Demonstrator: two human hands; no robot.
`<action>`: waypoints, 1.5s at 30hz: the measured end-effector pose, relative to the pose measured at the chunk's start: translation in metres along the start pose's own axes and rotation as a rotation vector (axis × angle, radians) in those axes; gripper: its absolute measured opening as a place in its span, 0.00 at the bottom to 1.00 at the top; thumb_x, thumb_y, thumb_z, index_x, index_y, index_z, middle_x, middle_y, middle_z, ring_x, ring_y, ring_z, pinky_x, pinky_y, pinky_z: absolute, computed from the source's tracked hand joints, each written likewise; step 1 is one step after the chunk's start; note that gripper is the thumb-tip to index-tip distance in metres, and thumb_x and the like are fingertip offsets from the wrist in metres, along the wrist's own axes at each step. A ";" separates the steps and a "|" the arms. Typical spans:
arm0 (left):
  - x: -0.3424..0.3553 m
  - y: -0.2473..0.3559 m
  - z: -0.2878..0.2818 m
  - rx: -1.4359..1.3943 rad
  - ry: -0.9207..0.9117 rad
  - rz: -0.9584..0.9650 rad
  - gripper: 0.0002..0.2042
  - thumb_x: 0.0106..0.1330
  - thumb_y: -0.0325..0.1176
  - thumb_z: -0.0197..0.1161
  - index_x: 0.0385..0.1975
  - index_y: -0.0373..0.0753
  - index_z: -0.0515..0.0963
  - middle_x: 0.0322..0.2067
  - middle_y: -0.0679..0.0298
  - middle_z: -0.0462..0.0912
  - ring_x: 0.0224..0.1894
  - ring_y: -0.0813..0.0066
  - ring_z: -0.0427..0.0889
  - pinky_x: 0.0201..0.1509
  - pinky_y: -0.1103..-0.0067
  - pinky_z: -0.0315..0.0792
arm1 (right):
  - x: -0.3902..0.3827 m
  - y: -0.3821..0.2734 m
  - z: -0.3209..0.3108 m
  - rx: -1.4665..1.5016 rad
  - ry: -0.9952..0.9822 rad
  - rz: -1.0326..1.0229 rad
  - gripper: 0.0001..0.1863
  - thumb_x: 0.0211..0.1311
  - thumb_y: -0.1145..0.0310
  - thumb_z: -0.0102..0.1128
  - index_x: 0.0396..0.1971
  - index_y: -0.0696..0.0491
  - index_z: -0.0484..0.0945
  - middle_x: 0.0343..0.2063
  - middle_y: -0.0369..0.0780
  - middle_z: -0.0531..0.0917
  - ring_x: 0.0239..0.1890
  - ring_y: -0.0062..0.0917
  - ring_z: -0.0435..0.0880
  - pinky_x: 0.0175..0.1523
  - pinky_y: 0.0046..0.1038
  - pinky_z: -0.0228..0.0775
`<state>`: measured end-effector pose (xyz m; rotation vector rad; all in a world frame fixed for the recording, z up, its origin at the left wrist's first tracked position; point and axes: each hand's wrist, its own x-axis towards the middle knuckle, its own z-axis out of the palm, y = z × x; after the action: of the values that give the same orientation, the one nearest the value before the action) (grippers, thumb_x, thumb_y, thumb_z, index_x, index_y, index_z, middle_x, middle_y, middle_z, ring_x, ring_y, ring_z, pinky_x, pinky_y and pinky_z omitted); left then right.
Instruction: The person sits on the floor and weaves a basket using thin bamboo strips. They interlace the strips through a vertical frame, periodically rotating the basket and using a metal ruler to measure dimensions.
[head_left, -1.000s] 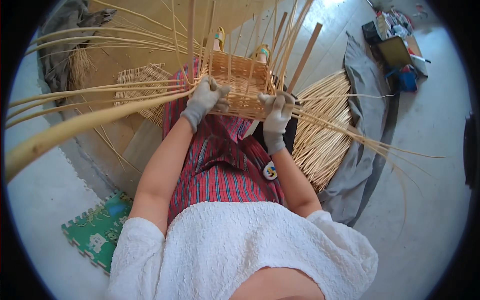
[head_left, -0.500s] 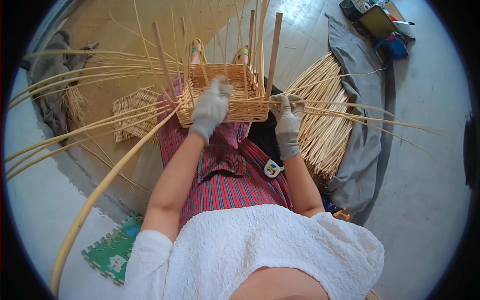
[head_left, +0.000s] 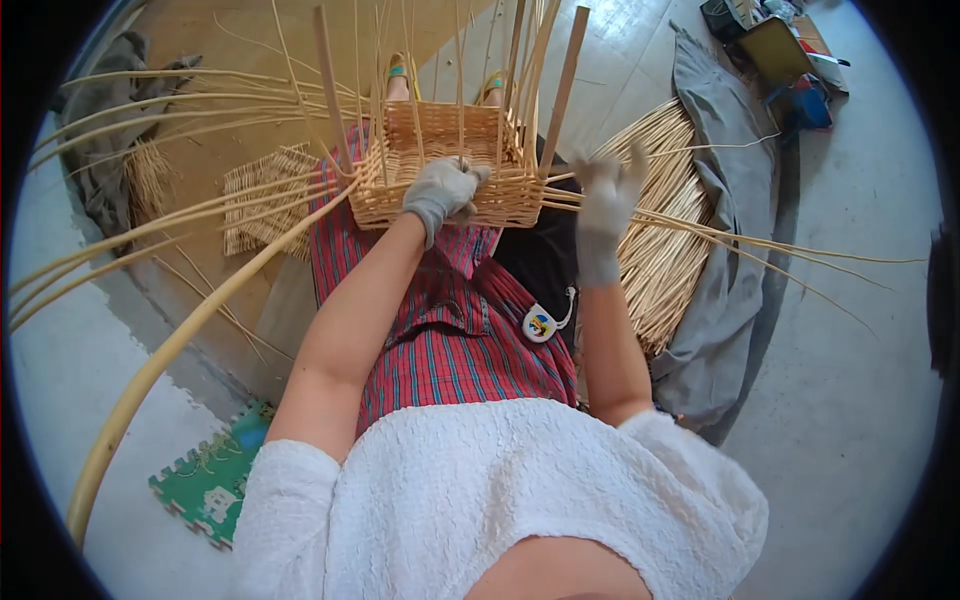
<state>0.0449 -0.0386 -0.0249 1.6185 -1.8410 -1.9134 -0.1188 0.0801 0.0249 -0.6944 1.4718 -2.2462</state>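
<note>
A half-woven rectangular wicker basket (head_left: 400,210) rests on my lap, with upright stakes and several long rods fanning out to the left. My left hand (head_left: 447,190), in a grey-white work glove, is closed on the near wall of the basket, its fingers curled over the edge beside a thin stake. My right hand (head_left: 606,208), gloved the same way, is raised just right of the basket. It is smeared by motion, but its fingers look stretched apart, with nothing seen in them. Loose weaving rods (head_left: 700,228) stick out from the basket past that hand.
A thick bundle of peeled rods (head_left: 665,255) lies on grey cloth (head_left: 735,300) at the right. On the left are a flat woven piece (head_left: 268,190) and dark cloth (head_left: 105,160). Containers and a blue cup (head_left: 800,105) stand far right; a green foam mat (head_left: 215,490) lies near left.
My left hand has come down from over the basket's inside onto its near wall. My right hand has let go of the rods at the right corner and moved right. The basket sits slightly higher in view.
</note>
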 end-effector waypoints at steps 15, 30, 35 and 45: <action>-0.104 -0.072 -0.109 -0.489 0.754 0.539 0.12 0.71 0.36 0.69 0.43 0.34 0.81 0.26 0.57 0.86 0.20 0.71 0.85 0.22 0.75 0.82 | -0.021 -0.001 0.002 -1.100 -0.555 -0.028 0.30 0.59 0.68 0.69 0.63 0.46 0.74 0.56 0.49 0.82 0.57 0.43 0.82 0.60 0.40 0.75; -0.087 -0.085 -0.147 -0.399 0.069 0.951 0.24 0.70 0.51 0.66 0.49 0.33 0.79 0.27 0.58 0.82 0.34 0.68 0.83 0.40 0.75 0.79 | -0.179 -0.056 0.155 -0.510 -1.723 -0.455 0.20 0.64 0.44 0.60 0.34 0.47 0.86 0.29 0.41 0.88 0.37 0.39 0.88 0.43 0.40 0.79; 0.009 -0.091 -0.151 -1.130 -0.590 0.802 0.30 0.70 0.58 0.63 0.53 0.33 0.79 0.25 0.58 0.81 0.29 0.69 0.81 0.37 0.76 0.80 | -0.136 -0.045 0.084 -0.399 -1.280 -0.280 0.11 0.61 0.59 0.60 0.29 0.51 0.82 0.22 0.42 0.85 0.32 0.40 0.87 0.40 0.40 0.79; -0.014 -0.076 -0.144 -0.880 -0.129 0.603 0.22 0.75 0.43 0.60 0.61 0.35 0.76 0.36 0.61 0.84 0.38 0.71 0.83 0.42 0.79 0.82 | -0.037 0.041 0.025 0.278 -0.518 0.589 0.19 0.80 0.55 0.46 0.52 0.54 0.77 0.34 0.35 0.82 0.38 0.23 0.83 0.51 0.32 0.81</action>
<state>0.1919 -0.1096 -0.0379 0.5969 -1.0284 -2.0605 -0.0730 0.0659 -0.0124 -0.5926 0.9291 -1.6132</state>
